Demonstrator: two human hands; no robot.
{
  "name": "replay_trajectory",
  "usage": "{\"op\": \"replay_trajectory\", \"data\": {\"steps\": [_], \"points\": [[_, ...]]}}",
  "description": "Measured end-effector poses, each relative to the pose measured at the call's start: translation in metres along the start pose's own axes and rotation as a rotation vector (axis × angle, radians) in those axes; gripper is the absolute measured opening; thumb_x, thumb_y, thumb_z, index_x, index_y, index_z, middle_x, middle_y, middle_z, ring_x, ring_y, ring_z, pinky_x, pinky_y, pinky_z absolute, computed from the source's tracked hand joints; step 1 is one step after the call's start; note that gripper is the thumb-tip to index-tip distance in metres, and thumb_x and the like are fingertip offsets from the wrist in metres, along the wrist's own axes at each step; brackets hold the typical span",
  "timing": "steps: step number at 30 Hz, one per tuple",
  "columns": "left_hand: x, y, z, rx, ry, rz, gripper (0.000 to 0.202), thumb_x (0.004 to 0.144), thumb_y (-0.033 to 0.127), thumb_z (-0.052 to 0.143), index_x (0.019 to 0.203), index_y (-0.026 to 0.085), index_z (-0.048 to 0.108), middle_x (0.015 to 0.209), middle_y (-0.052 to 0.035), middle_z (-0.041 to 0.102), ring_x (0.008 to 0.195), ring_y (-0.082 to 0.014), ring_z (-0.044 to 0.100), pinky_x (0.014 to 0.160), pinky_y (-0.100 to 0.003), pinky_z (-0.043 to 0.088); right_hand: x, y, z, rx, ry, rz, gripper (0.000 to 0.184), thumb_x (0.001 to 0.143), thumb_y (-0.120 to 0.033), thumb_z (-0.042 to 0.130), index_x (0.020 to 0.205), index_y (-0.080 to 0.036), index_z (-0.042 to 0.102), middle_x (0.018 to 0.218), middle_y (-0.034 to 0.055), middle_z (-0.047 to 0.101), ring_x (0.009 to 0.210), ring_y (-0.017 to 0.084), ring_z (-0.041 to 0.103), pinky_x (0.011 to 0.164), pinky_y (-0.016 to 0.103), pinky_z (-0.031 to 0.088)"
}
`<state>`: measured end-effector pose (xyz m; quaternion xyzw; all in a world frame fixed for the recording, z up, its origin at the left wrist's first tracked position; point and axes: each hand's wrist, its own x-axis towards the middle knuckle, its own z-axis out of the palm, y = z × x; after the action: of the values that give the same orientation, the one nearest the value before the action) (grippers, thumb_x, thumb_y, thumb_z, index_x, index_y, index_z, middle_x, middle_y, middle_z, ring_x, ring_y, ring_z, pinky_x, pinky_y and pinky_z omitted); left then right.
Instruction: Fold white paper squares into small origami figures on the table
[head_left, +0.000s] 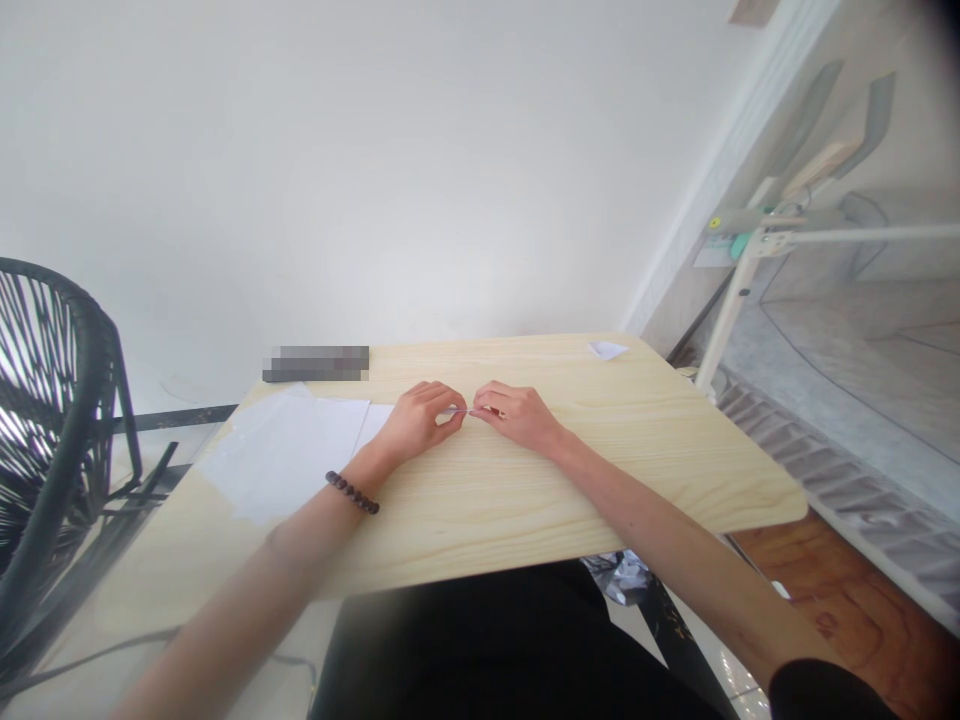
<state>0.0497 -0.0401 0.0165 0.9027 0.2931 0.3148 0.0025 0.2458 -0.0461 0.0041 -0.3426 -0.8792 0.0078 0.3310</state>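
Note:
Over the middle of the wooden table [600, 460], both hands pinch a small, thin piece of paper [466, 410], seen nearly edge-on as a pale line. My left hand [421, 422], with a dark bead bracelet [352, 493] on its wrist, has thumb and fingertips closed on the left end. From the other side, the fingertips of my right hand [517, 412] grip the right end, almost meeting the left ones. The fingers hide most of the paper, so its folds cannot be made out. White sheets [292, 450] lie spread beside my left forearm.
A small folded white paper [607, 349] sits near the back right corner. At the back left is a dark, pixelated long object [315, 364]. A woven black chair [82, 400] stands left, a white-framed apparatus [750, 260] right, and a wall [420, 180] behind.

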Motion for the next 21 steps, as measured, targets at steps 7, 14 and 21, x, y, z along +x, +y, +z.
{"op": "replay_trajectory", "data": {"steps": [7,14,21], "points": [[0.000,0.000,0.000,0.013,0.016,-0.011,0.012,0.077,0.021,0.048,0.082,0.018,0.058,0.080,-0.0041,0.063,0.078,-0.0149,0.056,0.072,-0.029,0.042,0.000,0.001,0.001,0.007,0.009,0.016,0.020,0.084,-0.031,0.041,0.078,-0.018,0.054,0.088,0.0033,0.059,0.070,0.009,0.053,0.060,0.020,0.038],[-0.003,-0.007,0.006,-0.003,0.065,-0.130,0.019,0.078,0.026,0.049,0.092,0.019,0.058,0.089,-0.0045,0.063,0.081,-0.0156,0.058,0.073,-0.029,0.045,-0.001,0.002,-0.002,0.018,0.051,0.080,0.015,0.083,-0.028,0.043,0.080,-0.019,0.054,0.090,0.0032,0.058,0.071,0.010,0.053,0.060,0.020,0.038],[-0.006,-0.011,0.007,-0.007,0.000,-0.220,0.023,0.081,0.034,0.044,0.090,0.022,0.062,0.084,-0.0012,0.067,0.069,-0.0135,0.061,0.063,-0.023,0.046,-0.001,0.004,-0.002,0.050,0.057,0.088,0.016,0.084,-0.027,0.041,0.084,-0.019,0.055,0.092,0.0040,0.058,0.074,0.011,0.053,0.061,0.021,0.039]]}}
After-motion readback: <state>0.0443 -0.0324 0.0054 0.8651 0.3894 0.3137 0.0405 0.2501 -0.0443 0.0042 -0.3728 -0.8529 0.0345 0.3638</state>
